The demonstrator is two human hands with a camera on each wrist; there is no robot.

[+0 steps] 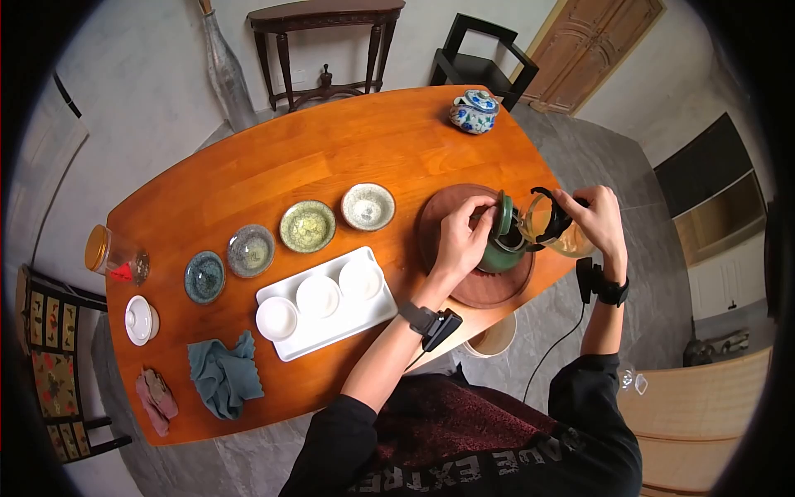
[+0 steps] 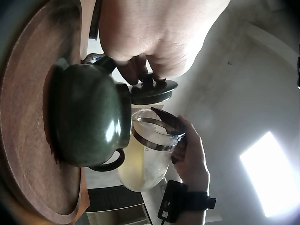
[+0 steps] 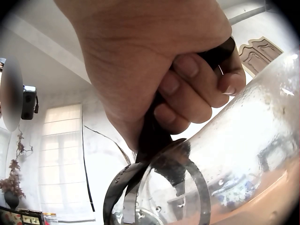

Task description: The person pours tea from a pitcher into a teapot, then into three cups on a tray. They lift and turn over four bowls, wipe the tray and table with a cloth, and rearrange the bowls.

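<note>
A dark green teapot stands on a round wooden tray. My left hand pinches the knob of the green lid, holding it up on edge beside the pot's opening. My right hand grips the black handle of a glass pot, which tilts with its rim at the teapot's mouth. Pale yellow liquid lies inside the glass. In the right wrist view, the fingers curl round the handle above the clear glass. Whether liquid is flowing, I cannot tell.
Left of the tray are several glazed bowls, a white tray with white cups, a teal cloth, a white lidded bowl and a glass jar. A blue-and-white pot stands at the far edge. A bin is below the table.
</note>
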